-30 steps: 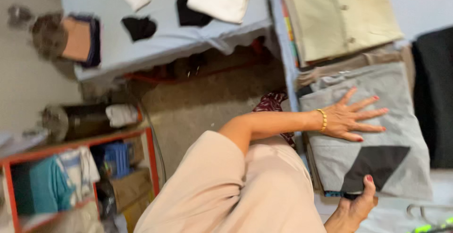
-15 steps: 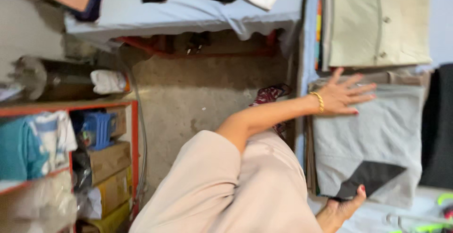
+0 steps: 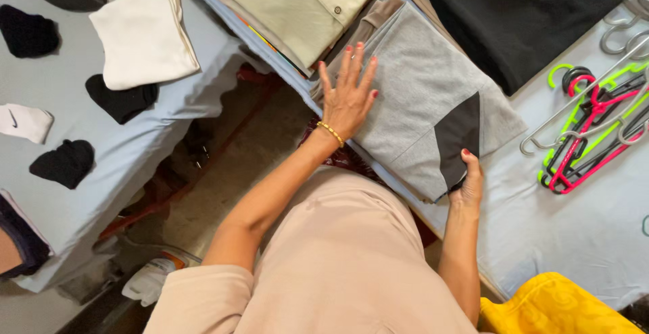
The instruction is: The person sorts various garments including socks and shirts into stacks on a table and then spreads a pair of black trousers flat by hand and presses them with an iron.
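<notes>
A folded grey garment (image 3: 419, 90) with a black patch lies on top of a stack at the edge of a table covered in pale cloth (image 3: 581, 226). My left hand (image 3: 348, 97), wearing a gold bracelet, rests flat on the garment's left part with fingers spread. My right hand (image 3: 468, 180) grips the garment's near corner at the black patch, thumb on top and fingers under the edge.
A folded beige shirt (image 3: 297, 3) and a black garment (image 3: 520, 16) lie beside the grey one. Coloured hangers (image 3: 588, 131) lie to the right. A yellow cloth (image 3: 554, 307) sits near me. The left table (image 3: 61, 219) holds a white cloth (image 3: 142, 33) and socks (image 3: 64, 163).
The view has swung round and closer to the table. My left hand stays flat on the grey garment. My right hand has come up and taken the garment's corner.
</notes>
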